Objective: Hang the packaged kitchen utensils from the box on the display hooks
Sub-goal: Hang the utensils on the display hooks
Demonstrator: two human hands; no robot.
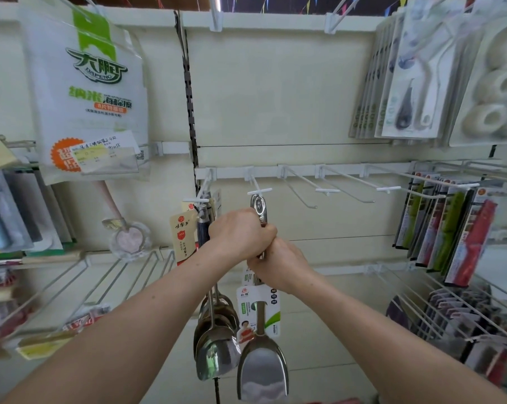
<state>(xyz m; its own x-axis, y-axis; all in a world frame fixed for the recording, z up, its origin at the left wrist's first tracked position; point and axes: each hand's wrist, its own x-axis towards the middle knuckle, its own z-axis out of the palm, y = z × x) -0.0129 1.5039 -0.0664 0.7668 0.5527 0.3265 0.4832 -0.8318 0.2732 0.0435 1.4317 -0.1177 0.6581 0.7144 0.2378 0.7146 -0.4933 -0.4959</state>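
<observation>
The steel scoop [262, 371] hangs nearest, its handle clenched by the right grip [278, 263] below and the left grip [240, 231] above. Steady it, I judge, and thread the handle's eye over the hook [258, 190] just above. Ladles [214, 354] crowd the left; empty hooks [328, 190] leave room right.

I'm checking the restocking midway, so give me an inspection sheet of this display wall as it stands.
Surface: cream back panel with white hook rails.
Job's things: packaged steel spatula held blade down, handle top at a hook tip; threaded or not, cannot tell. Ladles hang on the neighbouring hook. Box not in view.
Clutter: nothing seen.
Hands: left hand and right hand both grip the spatula's handle.
Cables: nothing seen.
Surroundings: bare hooks to the right; sponge pack upper left; carded goods far right.
</observation>
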